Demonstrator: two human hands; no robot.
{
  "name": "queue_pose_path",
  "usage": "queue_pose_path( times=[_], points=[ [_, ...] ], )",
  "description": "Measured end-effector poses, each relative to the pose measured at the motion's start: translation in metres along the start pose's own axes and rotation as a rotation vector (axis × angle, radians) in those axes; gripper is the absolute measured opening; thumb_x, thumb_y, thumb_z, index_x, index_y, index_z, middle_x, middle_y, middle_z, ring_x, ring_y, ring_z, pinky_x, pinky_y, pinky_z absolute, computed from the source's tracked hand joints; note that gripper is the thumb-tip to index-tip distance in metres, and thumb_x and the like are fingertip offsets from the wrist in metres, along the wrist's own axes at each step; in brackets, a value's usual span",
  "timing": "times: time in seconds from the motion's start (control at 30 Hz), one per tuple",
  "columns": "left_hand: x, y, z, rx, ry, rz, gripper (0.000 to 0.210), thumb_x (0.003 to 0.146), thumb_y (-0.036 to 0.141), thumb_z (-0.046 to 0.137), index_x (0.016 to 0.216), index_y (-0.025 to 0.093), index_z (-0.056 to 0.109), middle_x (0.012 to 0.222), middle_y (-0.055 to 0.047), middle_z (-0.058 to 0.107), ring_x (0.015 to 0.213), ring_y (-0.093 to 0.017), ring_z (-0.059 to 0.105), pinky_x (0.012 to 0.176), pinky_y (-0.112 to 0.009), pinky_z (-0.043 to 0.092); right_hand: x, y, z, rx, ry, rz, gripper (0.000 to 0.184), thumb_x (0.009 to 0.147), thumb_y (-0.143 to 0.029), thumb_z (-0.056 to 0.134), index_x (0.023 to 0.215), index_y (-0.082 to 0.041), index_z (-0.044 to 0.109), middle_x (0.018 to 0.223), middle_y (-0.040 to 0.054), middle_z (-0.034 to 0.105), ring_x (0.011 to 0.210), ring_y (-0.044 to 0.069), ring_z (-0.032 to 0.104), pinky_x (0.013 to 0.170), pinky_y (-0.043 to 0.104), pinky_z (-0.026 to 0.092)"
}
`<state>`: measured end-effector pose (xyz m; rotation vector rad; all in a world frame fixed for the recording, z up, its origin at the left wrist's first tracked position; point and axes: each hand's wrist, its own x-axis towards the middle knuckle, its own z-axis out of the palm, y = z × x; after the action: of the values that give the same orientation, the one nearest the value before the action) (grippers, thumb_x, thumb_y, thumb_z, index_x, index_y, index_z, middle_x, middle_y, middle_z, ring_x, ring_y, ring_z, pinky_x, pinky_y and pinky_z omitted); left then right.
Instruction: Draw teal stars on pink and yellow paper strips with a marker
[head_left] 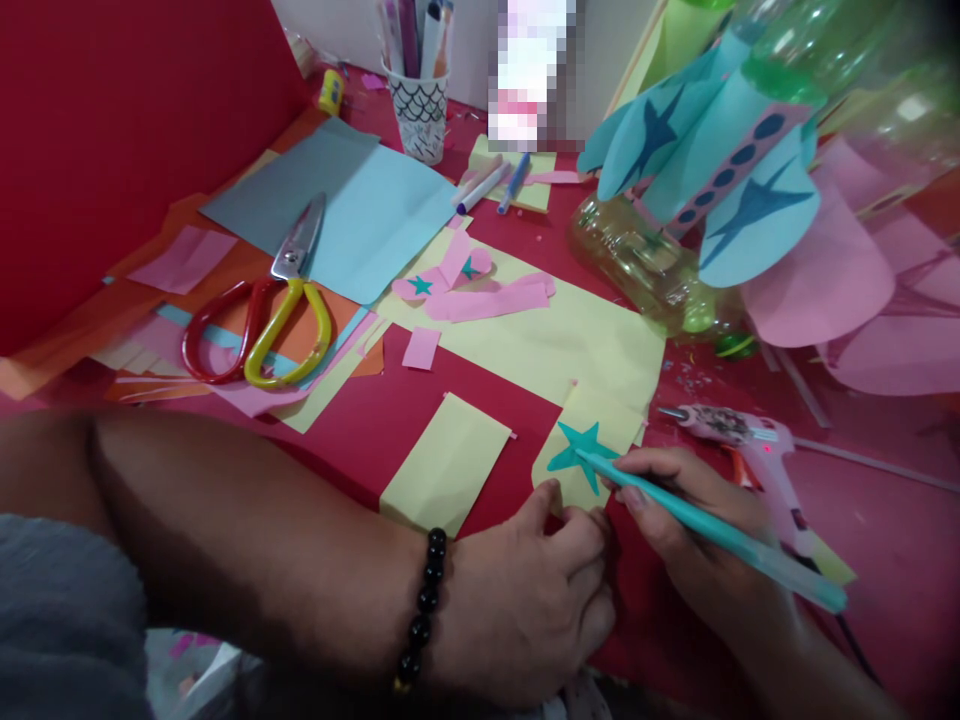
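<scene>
So the star card (604, 408) is sitting on the red table (517, 420), right of centre, with the left hand (517, 600) at its near edge. That hand is palm down with the fingers curled, and the index fingertip touches the edge; can't tell if it's pinching anything. The right hand (694, 565) has the marker (750, 553) pinched between thumb and fingers, tip on the teal star (585, 440).

Room-wise, a strip of red table runs between the card and the blank piece (448, 465), and more red shows above that piece. The right side is tighter: the glue gun (757, 430) is just beside the right hand, its nozzle pointing at the card's side. The scissors (291, 262) are well apart, over on the left, partly across the blue sheet (367, 220).

Hard to make out: the card's far edge laps the yellow sheet (600, 320), and yellow on yellow blurs where one stops. Fingers cover the card's near right corner, and the left thumb is out of sight. The finned bottles (757, 190) run off the frame at upper right, and a pixelated block covers something behind the pens.
</scene>
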<state>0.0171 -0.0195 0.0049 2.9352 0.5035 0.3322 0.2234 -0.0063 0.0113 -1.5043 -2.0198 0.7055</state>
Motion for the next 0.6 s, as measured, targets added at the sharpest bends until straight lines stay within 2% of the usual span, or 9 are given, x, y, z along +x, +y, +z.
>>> queue_pose_path(
  times=[0.23, 0.47, 0.6],
  points=[
    [-0.0006, 0.0009, 0.0009, 0.008, 0.024, -0.012, 0.024, 0.093, 0.027, 0.046, 0.101, 0.015, 0.066, 0.104, -0.014, 0.065, 0.105, -0.030, 0.053, 0.097, -0.055, 0.046, -0.0008, -0.0008, -0.0008, -0.006, 0.006, 0.030, 0.010, 0.088, -0.027, 0.056, 0.094, -0.023, 0.063, 0.080, -0.0016, 0.071, 0.070, 0.013, 0.068, 0.060, 0.021, 0.050],
    [0.0003, -0.0001, 0.0010, 0.010, 0.035, -0.014, 0.022, 0.092, 0.027, 0.048, 0.099, 0.015, 0.065, 0.105, -0.015, 0.065, 0.103, -0.030, 0.054, 0.095, -0.055, 0.047, -0.0017, -0.0009, -0.0022, -0.022, 0.000, 0.010, 0.008, 0.087, -0.026, 0.057, 0.092, -0.023, 0.063, 0.077, -0.0021, 0.070, 0.066, 0.013, 0.067, 0.057, 0.021, 0.049],
    [-0.0003, 0.0000, 0.0024, 0.010, 0.022, -0.007, 0.024, 0.094, 0.025, 0.043, 0.102, 0.015, 0.064, 0.109, -0.016, 0.065, 0.107, -0.031, 0.053, 0.094, -0.056, 0.048, -0.0045, -0.0017, -0.0052, 0.009, 0.063, -0.029, 0.009, 0.087, -0.023, 0.057, 0.094, -0.023, 0.063, 0.082, -0.0014, 0.068, 0.071, 0.013, 0.065, 0.064, 0.022, 0.050]
  ],
)
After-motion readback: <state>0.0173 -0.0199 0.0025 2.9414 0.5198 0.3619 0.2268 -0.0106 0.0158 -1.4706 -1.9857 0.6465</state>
